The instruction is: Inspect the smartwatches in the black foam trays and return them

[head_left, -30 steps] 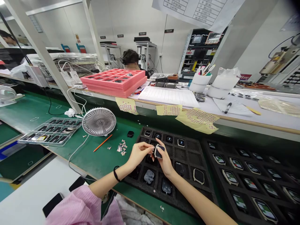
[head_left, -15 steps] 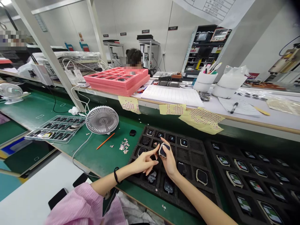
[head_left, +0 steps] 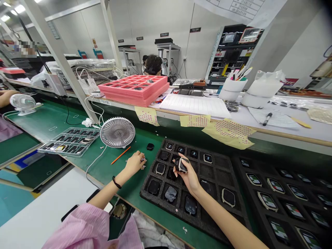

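Note:
My right hand (head_left: 188, 174) is closed around a smartwatch (head_left: 183, 165) with a light metal case, above the black foam tray (head_left: 162, 206). My left hand (head_left: 135, 163), with a black band at its wrist, is down on the green bench at the small pile of paper-like scraps (head_left: 143, 164). Its fingers are bent together over the scraps; whether any are pinched is hidden. Watches sit in many of the tray's compartments. A small black piece (head_left: 150, 146) lies left of the tray, and an orange stick (head_left: 120, 155) lies near the fan.
A white fan (head_left: 117, 132) stands behind my left hand. Farther left is a clear tray of parts (head_left: 68, 141). Another black tray of watches (head_left: 285, 207) is at right. The raised shelf holds pink foam trays (head_left: 133, 90). A person's hand (head_left: 6, 97) shows at far left.
My left hand has moved left and down from the watch to the scraps. My right hand still holds the watch above the tray. The view has shifted slightly.

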Available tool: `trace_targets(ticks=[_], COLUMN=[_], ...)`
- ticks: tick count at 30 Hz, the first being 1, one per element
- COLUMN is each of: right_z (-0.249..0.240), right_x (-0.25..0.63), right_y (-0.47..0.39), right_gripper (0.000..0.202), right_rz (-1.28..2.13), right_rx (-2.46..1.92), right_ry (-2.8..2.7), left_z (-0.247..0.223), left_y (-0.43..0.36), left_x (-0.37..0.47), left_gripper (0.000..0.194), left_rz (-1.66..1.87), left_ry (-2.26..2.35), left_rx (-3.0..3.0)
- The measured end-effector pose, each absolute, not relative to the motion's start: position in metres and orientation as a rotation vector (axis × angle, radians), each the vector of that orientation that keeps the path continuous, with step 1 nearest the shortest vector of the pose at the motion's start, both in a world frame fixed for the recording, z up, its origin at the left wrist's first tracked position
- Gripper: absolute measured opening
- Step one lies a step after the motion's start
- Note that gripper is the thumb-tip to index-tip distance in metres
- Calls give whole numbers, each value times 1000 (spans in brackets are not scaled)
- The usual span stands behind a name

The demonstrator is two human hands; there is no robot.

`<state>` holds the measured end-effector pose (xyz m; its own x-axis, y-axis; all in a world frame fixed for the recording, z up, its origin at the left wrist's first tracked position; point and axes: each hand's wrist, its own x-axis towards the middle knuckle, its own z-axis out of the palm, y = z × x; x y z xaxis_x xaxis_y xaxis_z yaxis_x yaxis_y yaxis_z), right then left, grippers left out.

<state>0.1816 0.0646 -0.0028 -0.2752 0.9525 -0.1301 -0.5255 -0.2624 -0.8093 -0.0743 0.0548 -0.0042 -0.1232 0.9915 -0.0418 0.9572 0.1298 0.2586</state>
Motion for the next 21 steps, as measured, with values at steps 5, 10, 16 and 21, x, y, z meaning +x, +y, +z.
trace_targets(ticks=[5, 10, 16, 21], right_z=[-5, -4, -6, -7], right_x=[182, 181, 181, 181], right_y=[62, 62, 62, 62], right_gripper=[45, 44, 43, 44], right_rz=[1771, 1782, 1779, 1778], right_rx=[-777, -778, -771, -770], right_ry=[-812, -809, -821, -824], left_z=[-11, -12, -9, -9], left_y=[63, 69, 71, 78], left_x=[-78, -82, -80, -77], left_gripper=[14, 21, 19, 18], left_rz=[218, 235, 253, 309], left_ry=[2190, 2131, 2153, 2179], left_rx=[1896, 1881, 1848, 1820])
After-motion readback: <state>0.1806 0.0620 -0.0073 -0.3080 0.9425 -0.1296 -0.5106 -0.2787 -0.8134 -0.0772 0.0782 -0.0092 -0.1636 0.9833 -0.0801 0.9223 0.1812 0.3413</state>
